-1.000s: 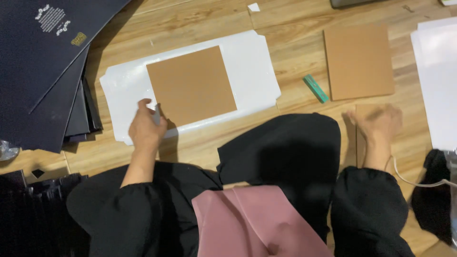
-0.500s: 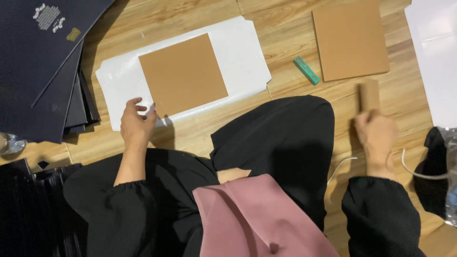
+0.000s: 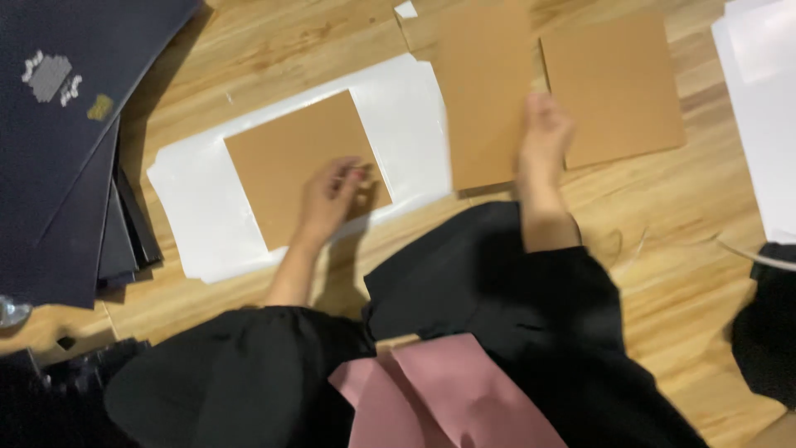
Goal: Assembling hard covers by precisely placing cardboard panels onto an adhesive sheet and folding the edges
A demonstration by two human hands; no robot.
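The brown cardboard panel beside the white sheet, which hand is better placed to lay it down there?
The right hand: it already grips the brown cardboard panel at the white sheet's edge. The left hand is pressing the brown cardboard square on that sheet.

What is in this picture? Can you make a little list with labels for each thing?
Left hand: resting on a brown card
Under that card: white sheet
Right hand: holding a second brown card
Third brown card: flat on the floor, beside the right hand
Dark folders: stacked at left
Floor: wood
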